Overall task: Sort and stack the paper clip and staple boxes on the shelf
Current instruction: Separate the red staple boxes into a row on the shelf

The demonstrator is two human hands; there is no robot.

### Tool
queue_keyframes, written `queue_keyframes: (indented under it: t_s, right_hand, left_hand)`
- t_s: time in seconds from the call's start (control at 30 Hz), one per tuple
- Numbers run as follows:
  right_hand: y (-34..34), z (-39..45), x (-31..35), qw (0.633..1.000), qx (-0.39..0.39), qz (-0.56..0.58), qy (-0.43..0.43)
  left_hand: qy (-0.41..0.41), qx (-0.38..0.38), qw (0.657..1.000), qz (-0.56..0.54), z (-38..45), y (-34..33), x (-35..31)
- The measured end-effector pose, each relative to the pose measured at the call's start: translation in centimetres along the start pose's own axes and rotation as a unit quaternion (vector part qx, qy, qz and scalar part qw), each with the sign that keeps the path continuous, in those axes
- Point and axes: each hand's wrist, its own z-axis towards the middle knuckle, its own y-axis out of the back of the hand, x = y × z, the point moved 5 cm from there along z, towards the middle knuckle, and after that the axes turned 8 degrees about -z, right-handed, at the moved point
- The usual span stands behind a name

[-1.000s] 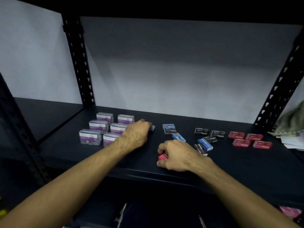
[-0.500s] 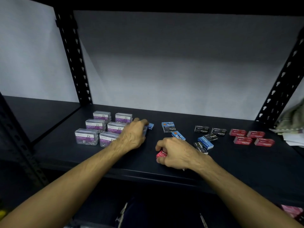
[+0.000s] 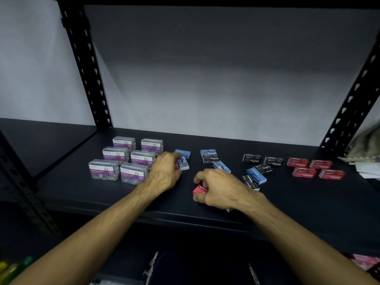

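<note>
Paper clip boxes [image 3: 121, 160]: clear plastic, rectangular
Left hand [image 3: 164, 173]: curled round blue staple box [image 3: 183, 164]
Right hand [image 3: 221, 187]: fisted round red staple box [image 3: 199, 190]

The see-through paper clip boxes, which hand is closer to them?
Left. The left hand sits right beside the paper clip boxes; the right hand is farther right, gripping a red staple box.

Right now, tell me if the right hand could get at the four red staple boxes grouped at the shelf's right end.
Probably not yet: the right hand already grips a red staple box; the path to the four red staple boxes looks open.
</note>
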Motion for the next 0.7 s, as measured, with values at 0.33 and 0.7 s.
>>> queue_keyframes:
  t_s: [0.33, 0.7]
  right_hand:
    - [0.3, -0.3, -1.4, 0.999, 0.015, -0.011, -0.031]
    - [0.5, -0.2, -2.8, 0.997, -0.019, -0.006, -0.073]
  left_hand:
    - [0.011, 0.063, 0.996, -0.063, -0.3, 0.1, -0.2]
    - [-0.092, 0.094, 0.987, -0.088, -1.2, -0.4, -1.4]
